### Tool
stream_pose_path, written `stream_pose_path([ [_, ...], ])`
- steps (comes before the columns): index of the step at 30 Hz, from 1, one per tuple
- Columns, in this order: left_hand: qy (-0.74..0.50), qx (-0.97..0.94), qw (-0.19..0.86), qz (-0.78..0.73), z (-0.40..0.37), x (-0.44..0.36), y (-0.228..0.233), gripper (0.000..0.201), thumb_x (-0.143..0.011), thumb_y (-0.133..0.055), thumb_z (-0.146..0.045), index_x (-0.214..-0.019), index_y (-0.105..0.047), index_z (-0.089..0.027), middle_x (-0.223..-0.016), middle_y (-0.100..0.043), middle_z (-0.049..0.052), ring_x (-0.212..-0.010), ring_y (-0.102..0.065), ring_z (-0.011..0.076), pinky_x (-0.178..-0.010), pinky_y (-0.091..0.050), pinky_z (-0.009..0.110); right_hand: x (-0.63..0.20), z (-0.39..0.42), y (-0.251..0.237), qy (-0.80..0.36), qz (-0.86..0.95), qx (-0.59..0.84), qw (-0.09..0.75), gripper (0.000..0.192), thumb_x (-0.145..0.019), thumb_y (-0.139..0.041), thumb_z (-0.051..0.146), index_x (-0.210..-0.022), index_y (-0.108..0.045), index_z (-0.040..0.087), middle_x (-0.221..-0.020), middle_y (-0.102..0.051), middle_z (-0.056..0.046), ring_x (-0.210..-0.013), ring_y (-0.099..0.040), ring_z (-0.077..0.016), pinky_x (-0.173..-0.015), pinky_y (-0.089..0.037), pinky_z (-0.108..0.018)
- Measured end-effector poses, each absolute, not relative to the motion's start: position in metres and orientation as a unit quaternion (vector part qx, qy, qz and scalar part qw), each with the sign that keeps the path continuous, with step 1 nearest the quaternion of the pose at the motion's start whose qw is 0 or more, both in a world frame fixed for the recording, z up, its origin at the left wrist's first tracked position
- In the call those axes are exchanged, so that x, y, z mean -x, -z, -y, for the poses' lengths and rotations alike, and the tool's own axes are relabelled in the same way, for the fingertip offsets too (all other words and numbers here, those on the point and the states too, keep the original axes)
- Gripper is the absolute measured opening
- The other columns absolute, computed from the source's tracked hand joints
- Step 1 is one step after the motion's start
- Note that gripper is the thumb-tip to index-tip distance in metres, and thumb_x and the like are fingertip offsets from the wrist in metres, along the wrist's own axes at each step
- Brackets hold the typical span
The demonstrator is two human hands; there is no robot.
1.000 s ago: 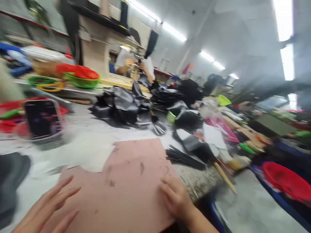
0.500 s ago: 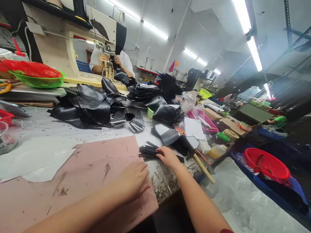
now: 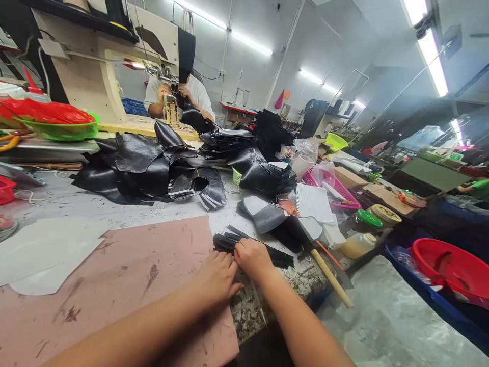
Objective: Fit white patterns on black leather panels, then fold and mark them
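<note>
A bundle of thin black leather-like strips (image 3: 273, 253) lies at the right edge of the pink board. My right hand (image 3: 252, 257) is closed over its near side, fingers curled down onto the strips; the fingertips are partly hidden. Right beside it, my left hand (image 3: 218, 278) rests at the board's edge. Its fingers are bent and touch the near end of the bundle, while the thumb stands apart below them. Under my left forearm spreads the pink board (image 3: 171, 244), marked with dark smudges. White sheets (image 3: 49, 250) lie on its left part.
Black leather pieces (image 3: 133, 163) are heaped behind the board. A wooden-handled hammer (image 3: 332, 278) juts over the table's right edge. Beyond are a notebook (image 3: 311, 201), a pink basket (image 3: 349, 203) and a red basin (image 3: 454, 265). A person works at a sewing machine (image 3: 110, 86) opposite.
My right hand has shifted slightly left and down over the strips and closed more. My left hand has come up against it, touching the bundle. The view has turned slightly.
</note>
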State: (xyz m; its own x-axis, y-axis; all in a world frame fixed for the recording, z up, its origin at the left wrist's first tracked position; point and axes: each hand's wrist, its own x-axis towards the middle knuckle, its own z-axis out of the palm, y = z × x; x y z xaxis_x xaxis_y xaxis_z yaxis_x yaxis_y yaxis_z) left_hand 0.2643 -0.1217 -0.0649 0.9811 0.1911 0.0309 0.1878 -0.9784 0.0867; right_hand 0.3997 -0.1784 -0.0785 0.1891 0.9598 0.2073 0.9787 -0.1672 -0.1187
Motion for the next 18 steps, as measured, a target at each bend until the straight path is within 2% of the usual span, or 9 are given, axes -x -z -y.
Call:
stream_pose_path([
  [3, -0.017, -0.994, 0.045, -0.095, 0.121, -0.264, 0.064, 0.04, -0.079, -0.052, -0.043, -0.097, -0.06, -0.009, -0.096, -0.062, 0.013, -0.09, -0.055, 0.0273, -0.08, -0.041, 0.039, -0.401, 0.178, 0.075, 0.036, 0.633, 0.766, 0.111, 0.009, -0.076, -0.053, 0.017, -0.074, -0.061, 0.015, -0.077, -0.064, -0.008, -0.075, -0.057, -0.0193, -0.062, -0.037, -0.026],
  [8, -0.012, -0.993, 0.045, -0.11, 0.116, -0.272, 0.066, 0.032, -0.081, -0.05, -0.038, -0.092, -0.06, -0.01, -0.088, -0.062, 0.011, -0.083, -0.056, 0.0252, -0.075, -0.043, 0.038, -0.407, 0.176, 0.076, 0.013, 0.585, 0.797, 0.148, 0.015, -0.077, -0.046, 0.013, -0.074, -0.059, 0.016, -0.074, -0.064, -0.006, -0.069, -0.058, -0.0161, -0.061, -0.036, -0.025],
  [11, -0.008, -0.992, 0.034, -0.12, 0.11, -0.282, 0.067, 0.025, -0.083, -0.043, -0.024, -0.094, -0.061, -0.01, -0.089, -0.061, 0.012, -0.081, -0.057, 0.0239, -0.07, -0.044, 0.037, -0.409, 0.175, 0.074, -0.008, 0.55, 0.813, 0.192, 0.013, -0.072, -0.049, 0.011, -0.078, -0.058, 0.018, -0.078, -0.064, -0.004, -0.07, -0.058, -0.016, -0.06, -0.037, -0.024],
  [14, -0.014, -0.994, 0.021, -0.109, 0.107, -0.29, 0.063, 0.028, -0.08, -0.038, -0.011, -0.093, -0.062, -0.009, -0.094, -0.06, 0.014, -0.078, -0.058, 0.0231, -0.068, -0.045, 0.036, -0.407, 0.175, 0.068, -0.027, 0.513, 0.823, 0.243, 0.015, -0.066, -0.054, 0.01, -0.076, -0.057, 0.021, -0.077, -0.064, -0.001, -0.071, -0.058, -0.0161, -0.061, -0.039, -0.024],
  [18, -0.037, -0.996, 0.013, -0.081, 0.103, -0.298, 0.055, 0.031, -0.079, -0.035, -0.01, -0.083, -0.065, -0.006, -0.085, -0.061, 0.018, -0.075, -0.058, 0.0279, -0.066, -0.043, 0.041, -0.414, 0.168, 0.072, -0.002, 0.396, 0.852, 0.342, 0.012, -0.071, -0.053, 0.011, -0.074, -0.056, 0.022, -0.07, -0.062, 0.002, -0.067, -0.058, -0.0141, -0.063, -0.043, -0.023],
])
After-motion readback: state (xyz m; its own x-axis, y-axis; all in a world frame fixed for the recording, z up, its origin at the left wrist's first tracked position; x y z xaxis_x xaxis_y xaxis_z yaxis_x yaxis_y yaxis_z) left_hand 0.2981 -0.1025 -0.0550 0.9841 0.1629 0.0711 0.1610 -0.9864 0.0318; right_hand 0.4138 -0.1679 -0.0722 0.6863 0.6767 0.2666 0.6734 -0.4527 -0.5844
